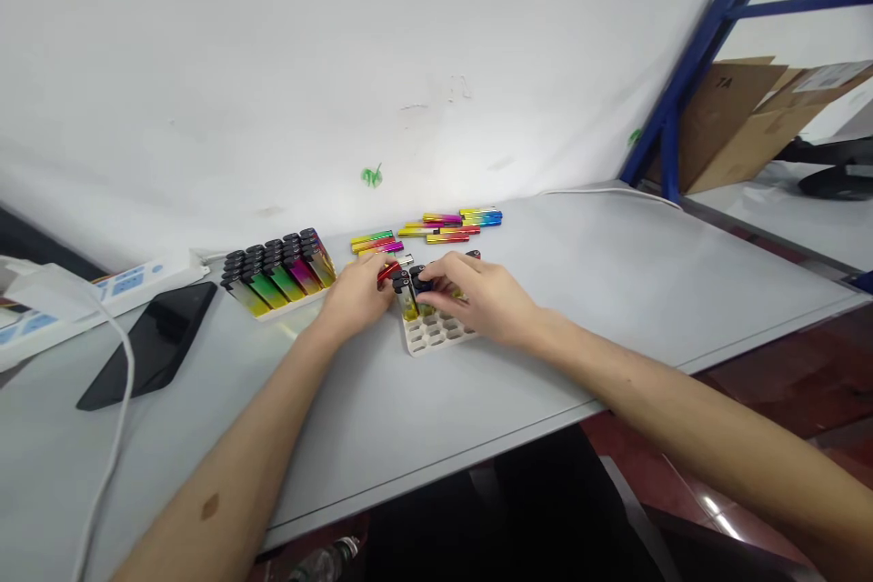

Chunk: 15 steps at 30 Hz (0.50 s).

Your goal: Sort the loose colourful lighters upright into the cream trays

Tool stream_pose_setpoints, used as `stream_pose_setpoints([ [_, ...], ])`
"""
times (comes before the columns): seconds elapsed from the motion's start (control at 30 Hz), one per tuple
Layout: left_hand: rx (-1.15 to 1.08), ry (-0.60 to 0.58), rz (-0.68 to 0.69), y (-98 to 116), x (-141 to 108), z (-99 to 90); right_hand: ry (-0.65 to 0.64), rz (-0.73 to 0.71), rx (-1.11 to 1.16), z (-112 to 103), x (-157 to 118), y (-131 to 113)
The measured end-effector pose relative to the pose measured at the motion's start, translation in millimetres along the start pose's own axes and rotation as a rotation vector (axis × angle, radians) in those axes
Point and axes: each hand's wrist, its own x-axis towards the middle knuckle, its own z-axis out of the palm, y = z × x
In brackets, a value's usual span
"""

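Note:
My right hand [487,296] pinches a dark-topped lighter [421,277] that stands in a white holed tray [417,344]. Beside it, another upright lighter [405,296] fills a slot at the tray's left side; the front rows of holes are bare. To the left of the tray, my left hand [355,296] is closed around a red lighter [388,271] with a metal top, its lower end hidden by the fingers. My right hand covers part of the tray's back rows.
A second tray packed with upright colourful lighters [283,273] stands at left. Several loose lighters [450,225] lie along the wall, more [374,242] behind my left hand. A black phone [154,341], power strip [136,282] and white cable [123,400] occupy the table's left.

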Motion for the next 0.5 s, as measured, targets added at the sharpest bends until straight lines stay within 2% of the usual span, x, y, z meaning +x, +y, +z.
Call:
stream_pose_setpoints([
  [0.3,-0.244,0.103,-0.028,1.6,-2.4,-1.3,-0.020,0.085,0.128,-1.7,1.7,5.8],
  [0.4,-0.301,0.141,-0.020,2.6,-2.0,-0.4,-0.025,0.030,0.063,-1.1,1.7,4.8],
  [0.5,-0.355,0.169,-0.033,2.4,-0.6,1.8,0.050,-0.029,-0.026,-2.5,2.8,3.7],
])
